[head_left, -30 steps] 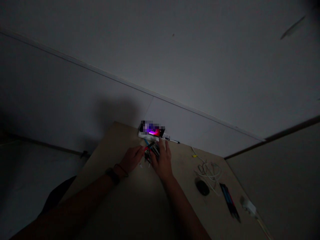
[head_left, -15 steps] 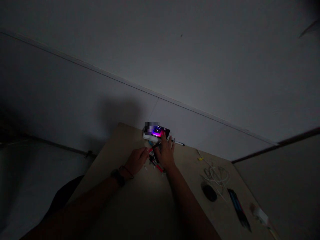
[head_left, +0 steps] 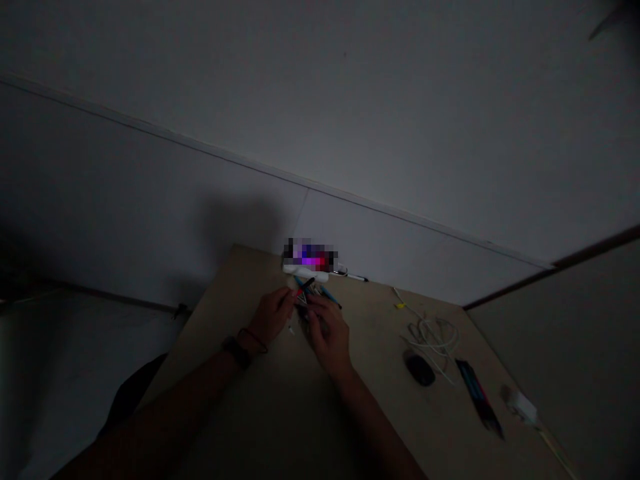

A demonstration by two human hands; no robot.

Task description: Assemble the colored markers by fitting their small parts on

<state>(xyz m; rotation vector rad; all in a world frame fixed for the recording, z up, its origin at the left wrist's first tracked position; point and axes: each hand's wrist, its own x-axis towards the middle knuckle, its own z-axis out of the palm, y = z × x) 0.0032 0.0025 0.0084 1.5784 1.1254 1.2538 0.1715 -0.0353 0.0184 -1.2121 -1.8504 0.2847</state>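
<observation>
Our right hand (head_left: 330,337) has dropped from spread to curled, now against a bundle of slim coloured pens (head_left: 305,297); we cannot tell if it grips. Our left hand (head_left: 273,317) pinches them. A lit phone (head_left: 310,257) lies just beyond both hands on the table (head_left: 250,280).

No legible text or labels

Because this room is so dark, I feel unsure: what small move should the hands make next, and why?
Probably the right hand should draw one piece from the bundle of thin blue, red and black sticks, because the sticks cross each other and the left hand is crowding them too.
</observation>
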